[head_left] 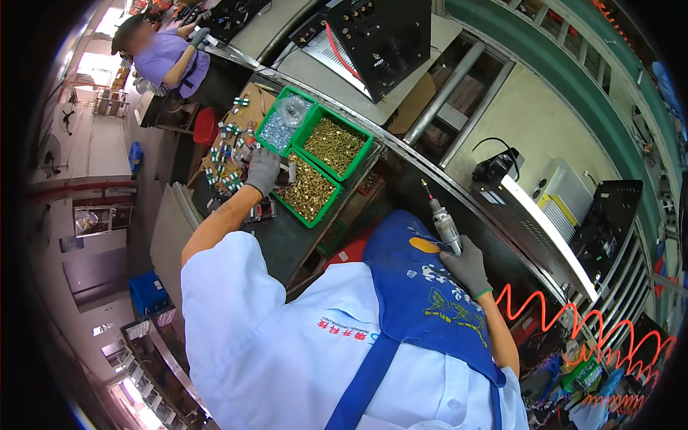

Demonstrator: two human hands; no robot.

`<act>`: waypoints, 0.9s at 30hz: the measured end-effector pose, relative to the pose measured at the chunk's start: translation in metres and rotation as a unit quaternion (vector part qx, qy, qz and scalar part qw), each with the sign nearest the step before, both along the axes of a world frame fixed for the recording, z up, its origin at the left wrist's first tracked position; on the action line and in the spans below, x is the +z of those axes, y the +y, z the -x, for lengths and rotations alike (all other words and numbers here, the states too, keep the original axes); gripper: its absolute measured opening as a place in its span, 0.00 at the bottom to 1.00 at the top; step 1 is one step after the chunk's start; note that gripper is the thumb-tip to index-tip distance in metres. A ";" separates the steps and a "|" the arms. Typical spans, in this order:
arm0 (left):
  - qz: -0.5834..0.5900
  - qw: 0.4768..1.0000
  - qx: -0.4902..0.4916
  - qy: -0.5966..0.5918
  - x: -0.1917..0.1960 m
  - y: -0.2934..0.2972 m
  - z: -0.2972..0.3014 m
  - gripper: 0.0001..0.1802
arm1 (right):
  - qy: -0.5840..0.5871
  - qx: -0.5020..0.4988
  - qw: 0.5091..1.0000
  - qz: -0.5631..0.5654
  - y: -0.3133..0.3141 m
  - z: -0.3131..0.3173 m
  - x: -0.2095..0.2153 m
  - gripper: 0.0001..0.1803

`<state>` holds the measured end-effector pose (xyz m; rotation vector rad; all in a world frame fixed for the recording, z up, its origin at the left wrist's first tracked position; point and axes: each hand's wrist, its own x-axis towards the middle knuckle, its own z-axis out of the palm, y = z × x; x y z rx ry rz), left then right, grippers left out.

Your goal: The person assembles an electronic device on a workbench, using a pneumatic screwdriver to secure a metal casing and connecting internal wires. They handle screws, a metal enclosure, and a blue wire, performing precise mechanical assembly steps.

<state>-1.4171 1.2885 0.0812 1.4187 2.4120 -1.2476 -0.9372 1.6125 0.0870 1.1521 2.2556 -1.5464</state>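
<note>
My left hand (264, 172), in a grey glove, is over the left side bench beside the green bins. Its fingers are curled at a small dark and silvery part (285, 174), too small to name. This part lies against the edge of a green bin of brass fittings (308, 188). Small green-and-white components (228, 154) are scattered to the left of that hand. My right hand (467, 266), gloved in grey too, is wrapped round a silver power screwdriver (446, 226) in front of my blue apron. The tool's bit points up and away from me.
Two more green bins hold brass screws (333, 145) and silvery screws (281, 132). A black panel (383, 43) stands upright on the line ahead. At right sits a white-edged unit (541, 222). A coiled orange hose (573, 315) hangs nearby. A co-worker (172, 61) works far left.
</note>
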 end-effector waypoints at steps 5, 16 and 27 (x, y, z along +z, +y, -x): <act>-0.021 0.996 0.089 -0.013 0.000 -0.001 -0.006 0.27 | -0.018 -0.030 0.999 0.027 0.000 0.011 0.001 0.25; 0.142 0.935 0.237 -0.220 -0.087 0.072 0.139 0.34 | -0.042 -0.012 0.999 0.007 -0.016 0.038 -0.002 0.25; 0.224 0.898 0.266 -0.270 -0.123 0.066 0.167 0.34 | -0.083 -0.139 0.987 0.013 -0.045 0.046 0.004 0.23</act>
